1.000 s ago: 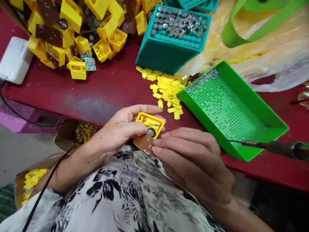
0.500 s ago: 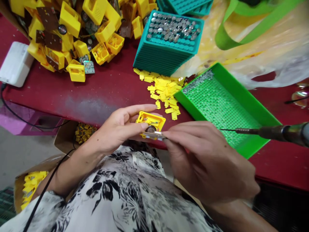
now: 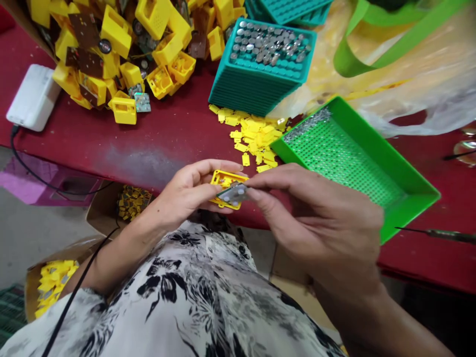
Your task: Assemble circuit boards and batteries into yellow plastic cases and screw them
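Note:
My left hand (image 3: pixel 189 191) is closed around a small yellow housing (image 3: pixel 222 177), its open side facing up, with the thumb at the left edge. A small circuit board (image 3: pixel 233 194) lies tilted over the lower part of the housing. The thumb and forefinger of my right hand (image 3: pixel 316 223) pinch the board at its right corner. Inside the housing, small parts show only partly behind the board.
Yellow housings (image 3: pixel 124 110) are heaped at the upper left, near a white box (image 3: pixel 32 96). Teal trays (image 3: pixel 256 84) hold metal discs. Small yellow pieces (image 3: pixel 256 136) lie beside a green tray (image 3: pixel 412 198) of screws. A screwdriver (image 3: pixel 446 235) is at the right.
The board has turned from nearly edge-on to showing its flat face and now covers more of the housing. My right hand has shifted and rotated; the screwdriver's visible part is lower and farther right.

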Demonstrator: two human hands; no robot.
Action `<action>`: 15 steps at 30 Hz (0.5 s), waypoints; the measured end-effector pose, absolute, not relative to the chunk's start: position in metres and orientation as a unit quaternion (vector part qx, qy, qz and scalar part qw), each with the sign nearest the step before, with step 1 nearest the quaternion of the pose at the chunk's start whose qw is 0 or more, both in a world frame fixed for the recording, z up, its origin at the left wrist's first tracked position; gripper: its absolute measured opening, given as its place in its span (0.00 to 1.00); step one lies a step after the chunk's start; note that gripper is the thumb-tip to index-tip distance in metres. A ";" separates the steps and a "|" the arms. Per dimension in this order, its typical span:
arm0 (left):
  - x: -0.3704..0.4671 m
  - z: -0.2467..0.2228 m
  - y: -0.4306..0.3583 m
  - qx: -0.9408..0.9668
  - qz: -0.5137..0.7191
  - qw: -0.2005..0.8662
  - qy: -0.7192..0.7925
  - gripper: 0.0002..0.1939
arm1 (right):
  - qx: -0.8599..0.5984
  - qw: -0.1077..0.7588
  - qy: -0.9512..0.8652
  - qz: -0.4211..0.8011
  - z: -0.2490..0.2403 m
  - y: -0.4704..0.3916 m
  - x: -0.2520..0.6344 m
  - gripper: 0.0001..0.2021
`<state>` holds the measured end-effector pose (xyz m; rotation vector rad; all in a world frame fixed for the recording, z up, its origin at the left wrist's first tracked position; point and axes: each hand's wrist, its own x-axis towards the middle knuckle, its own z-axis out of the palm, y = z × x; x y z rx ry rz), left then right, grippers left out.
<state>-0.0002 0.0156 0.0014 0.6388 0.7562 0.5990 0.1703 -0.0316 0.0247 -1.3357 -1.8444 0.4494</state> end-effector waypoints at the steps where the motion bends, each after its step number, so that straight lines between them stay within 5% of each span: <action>1: -0.001 0.002 0.015 0.298 0.284 0.842 0.348 0.15 | -0.534 0.398 -0.723 0.184 0.025 -0.031 0.171 0.05; 15: -0.003 0.002 0.010 0.330 0.278 0.822 0.371 0.24 | -0.533 0.378 -0.737 0.174 0.024 -0.027 0.175 0.07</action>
